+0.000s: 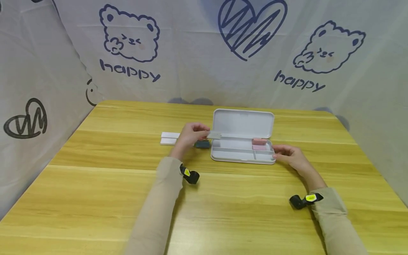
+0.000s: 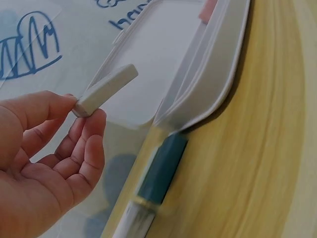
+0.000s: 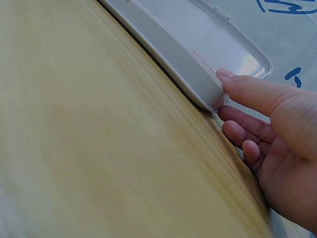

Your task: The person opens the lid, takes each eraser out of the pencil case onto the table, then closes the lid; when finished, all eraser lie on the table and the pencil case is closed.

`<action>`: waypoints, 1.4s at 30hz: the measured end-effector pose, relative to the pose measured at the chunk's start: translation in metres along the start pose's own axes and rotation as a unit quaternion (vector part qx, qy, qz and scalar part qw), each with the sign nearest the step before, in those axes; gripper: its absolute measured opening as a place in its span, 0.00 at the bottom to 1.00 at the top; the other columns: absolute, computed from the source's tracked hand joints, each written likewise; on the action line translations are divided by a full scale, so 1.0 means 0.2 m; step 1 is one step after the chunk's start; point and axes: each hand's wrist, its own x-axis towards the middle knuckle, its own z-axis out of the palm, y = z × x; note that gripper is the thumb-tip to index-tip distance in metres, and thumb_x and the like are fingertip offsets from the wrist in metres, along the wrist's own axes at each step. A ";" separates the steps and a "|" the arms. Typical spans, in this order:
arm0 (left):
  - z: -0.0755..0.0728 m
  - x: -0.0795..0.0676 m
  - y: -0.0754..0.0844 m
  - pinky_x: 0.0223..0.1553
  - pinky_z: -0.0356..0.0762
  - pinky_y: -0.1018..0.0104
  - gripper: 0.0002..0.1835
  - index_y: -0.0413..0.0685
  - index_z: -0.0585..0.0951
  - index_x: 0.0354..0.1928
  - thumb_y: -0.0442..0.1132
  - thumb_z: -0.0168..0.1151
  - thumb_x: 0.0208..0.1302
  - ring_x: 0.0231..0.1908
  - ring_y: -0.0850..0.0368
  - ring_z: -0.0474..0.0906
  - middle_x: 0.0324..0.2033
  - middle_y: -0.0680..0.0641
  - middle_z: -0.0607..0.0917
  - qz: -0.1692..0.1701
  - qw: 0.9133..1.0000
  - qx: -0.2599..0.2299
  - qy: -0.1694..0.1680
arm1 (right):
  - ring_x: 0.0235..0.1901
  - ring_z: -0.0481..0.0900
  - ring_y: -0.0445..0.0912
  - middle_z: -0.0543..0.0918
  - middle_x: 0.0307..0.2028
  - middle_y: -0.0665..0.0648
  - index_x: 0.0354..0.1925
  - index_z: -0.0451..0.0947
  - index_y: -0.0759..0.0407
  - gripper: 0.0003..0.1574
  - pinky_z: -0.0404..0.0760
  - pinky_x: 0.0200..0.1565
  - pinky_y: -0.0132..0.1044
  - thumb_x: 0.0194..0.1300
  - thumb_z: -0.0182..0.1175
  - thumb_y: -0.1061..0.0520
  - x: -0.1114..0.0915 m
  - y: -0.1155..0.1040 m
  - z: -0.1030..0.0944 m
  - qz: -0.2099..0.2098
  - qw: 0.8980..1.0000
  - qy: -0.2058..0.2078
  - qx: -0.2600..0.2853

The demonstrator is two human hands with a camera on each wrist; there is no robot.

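Observation:
My left hand [image 1: 193, 134] pinches one end of a pale grey rectangular block [image 2: 106, 90] between thumb and fingers. The block is raised off the table at the left end of an open white pencil case [image 1: 232, 161]. Two pink blocks [image 1: 259, 141] lie inside, toward the right of its rear compartment. At the case's right end my right hand [image 3: 287, 129] grips the corner, thumb on the rim and fingertips against the outer wall. A dark green block [image 2: 163, 168] sits on the table just left of the case, below my left hand.
White strips [image 1: 169, 138] lie on the wooden table [image 1: 236, 209] left of the green block, partly hidden by my left hand. The case's lid [image 1: 243, 123] stands raised at the back. Behind the table hangs a white cloth [image 1: 191, 53] with drawings.

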 end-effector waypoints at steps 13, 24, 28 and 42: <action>-0.14 -0.05 -0.01 0.37 0.75 0.65 0.11 0.30 0.77 0.42 0.30 0.57 0.58 0.30 0.56 0.77 0.31 0.45 0.80 -0.023 0.999 0.031 -0.005 | 0.31 0.73 0.35 0.79 0.34 0.44 0.50 0.70 0.77 0.26 0.72 0.33 0.24 0.56 0.62 0.62 0.00 0.00 0.00 -0.003 1.000 -0.001 0.003; -0.21 -0.07 -0.04 0.37 0.76 0.59 0.10 0.29 0.78 0.39 0.28 0.58 0.55 0.24 0.58 0.76 0.22 0.49 0.80 -0.059 0.996 0.061 -0.041 | 0.32 0.72 0.36 0.79 0.36 0.45 0.51 0.69 0.76 0.27 0.71 0.34 0.25 0.56 0.62 0.61 0.00 0.01 0.00 0.000 1.000 0.002 -0.001; -0.21 -0.07 -0.05 0.29 0.75 0.67 0.10 0.26 0.78 0.39 0.26 0.57 0.55 0.22 0.59 0.76 0.22 0.48 0.81 -0.064 0.993 0.070 -0.069 | 0.32 0.72 0.36 0.79 0.36 0.48 0.51 0.70 0.76 0.27 0.71 0.34 0.25 0.56 0.62 0.61 0.00 0.01 0.00 0.000 1.000 0.003 0.000; -0.17 -0.07 -0.07 0.27 0.78 0.66 0.09 0.25 0.78 0.38 0.23 0.55 0.55 0.19 0.56 0.77 0.22 0.40 0.81 -0.089 0.985 0.078 -0.123 | 0.32 0.73 0.37 0.79 0.32 0.47 0.50 0.71 0.73 0.28 0.71 0.34 0.25 0.55 0.63 0.56 0.00 0.02 0.00 0.000 1.000 0.007 0.007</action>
